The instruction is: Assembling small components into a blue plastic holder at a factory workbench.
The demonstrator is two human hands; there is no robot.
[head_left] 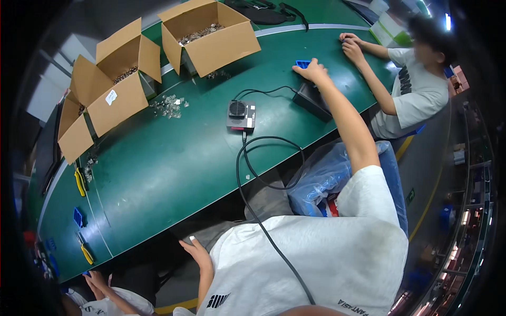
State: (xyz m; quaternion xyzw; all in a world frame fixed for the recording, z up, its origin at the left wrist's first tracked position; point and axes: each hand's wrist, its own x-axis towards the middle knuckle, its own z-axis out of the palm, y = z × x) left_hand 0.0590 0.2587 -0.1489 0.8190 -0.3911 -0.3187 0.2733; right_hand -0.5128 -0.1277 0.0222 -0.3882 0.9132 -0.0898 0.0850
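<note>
Reaching far across the green table (158, 158), my right hand (316, 72) has its thumb and fingers closed on a small blue plastic part (302, 64). Just below that hand a black box (312, 101) lies partly behind my forearm. My left hand (199, 254) is down by my lap, below the table edge, with thumb and fingers apart and nothing in it. One of its fingertips is covered in white. Nearer the table's middle, a dark device with a round grille (241, 115) is joined to black cables (268, 138).
Open cartons (221, 45) of small metal pieces stand along the far side, with loose pieces (171, 106) beside them. Yellow-handled pliers (80, 181) and a blue part (78, 217) lie at left. A bag-lined bin (316, 181) is by my right side. Co-workers sit right (416, 89) and lower left.
</note>
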